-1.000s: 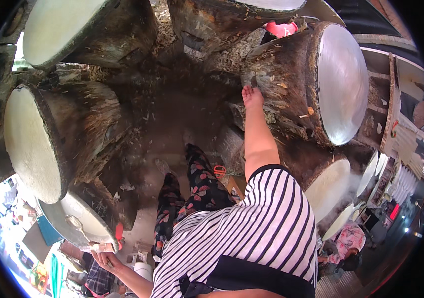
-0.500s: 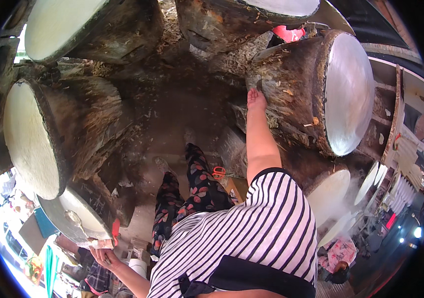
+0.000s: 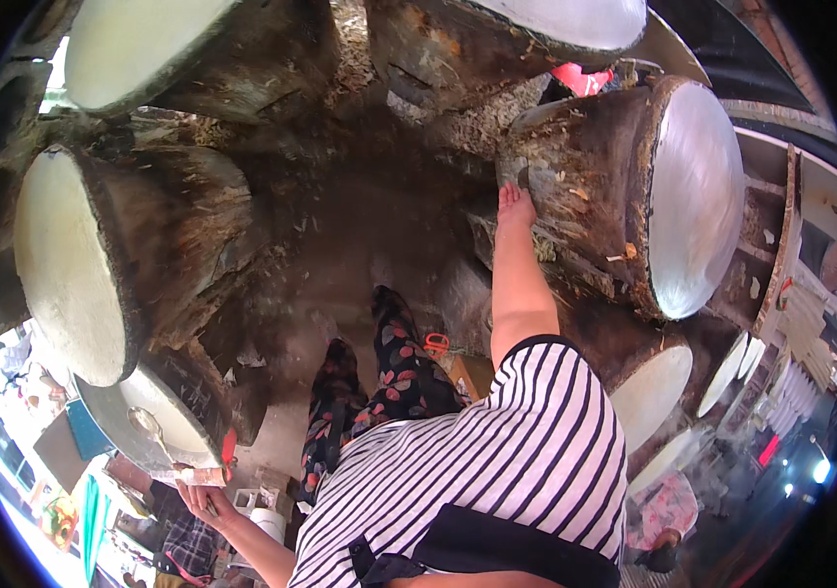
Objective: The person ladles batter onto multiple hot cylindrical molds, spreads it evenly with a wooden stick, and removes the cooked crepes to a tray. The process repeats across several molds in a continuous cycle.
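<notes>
Against the sooty drum, right hand rests flat.

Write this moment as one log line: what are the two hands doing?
left hand: holds ladle at pan | right hand: flat on pot side | white discs on pots

We see the large drum with a rough, soot-crusted matt side wall and a smooth, dull-sheened metal face. The left drum has a matt, chalky white face. Our striped shirt is soft knit cloth.
</notes>
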Demonstrator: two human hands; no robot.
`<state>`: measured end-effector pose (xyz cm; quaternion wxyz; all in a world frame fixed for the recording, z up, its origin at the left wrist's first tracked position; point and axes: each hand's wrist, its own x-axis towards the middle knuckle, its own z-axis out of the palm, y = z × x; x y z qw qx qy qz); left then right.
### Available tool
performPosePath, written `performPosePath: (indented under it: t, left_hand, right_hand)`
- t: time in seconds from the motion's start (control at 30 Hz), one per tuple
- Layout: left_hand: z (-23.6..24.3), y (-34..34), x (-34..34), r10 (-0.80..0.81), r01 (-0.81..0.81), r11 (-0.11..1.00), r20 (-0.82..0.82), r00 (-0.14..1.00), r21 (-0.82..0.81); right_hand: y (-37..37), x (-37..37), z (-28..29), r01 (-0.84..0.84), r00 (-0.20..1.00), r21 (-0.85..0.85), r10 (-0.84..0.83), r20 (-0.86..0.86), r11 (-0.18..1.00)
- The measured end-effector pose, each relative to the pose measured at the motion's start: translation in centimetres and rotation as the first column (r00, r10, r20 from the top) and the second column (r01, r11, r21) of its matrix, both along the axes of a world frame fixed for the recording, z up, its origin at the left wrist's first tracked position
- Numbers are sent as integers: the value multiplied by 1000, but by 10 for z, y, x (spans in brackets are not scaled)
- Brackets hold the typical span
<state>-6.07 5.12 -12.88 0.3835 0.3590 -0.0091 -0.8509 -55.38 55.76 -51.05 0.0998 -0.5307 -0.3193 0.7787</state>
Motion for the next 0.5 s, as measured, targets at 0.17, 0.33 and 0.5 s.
performPosePath:
  t: [0.17, 0.33, 0.5]
  left_hand:
    - [10, -1, -7, 72, -68, 994, -44, 996, 83]
    - [0, -2, 35, 208, -208, 978, -1, 978, 22]
    - [-1, -14, 37, 152, -141, 988, 421, 894, -58]
  right_hand:
    - [12, 16, -21, -129, 991, -76, 126, -37, 989]
    - [-81, 52, 38, -674, 739, -137, 661, -132, 726]
    - [-309, 167, 240, -938, -338, -20, 925, -171, -347]
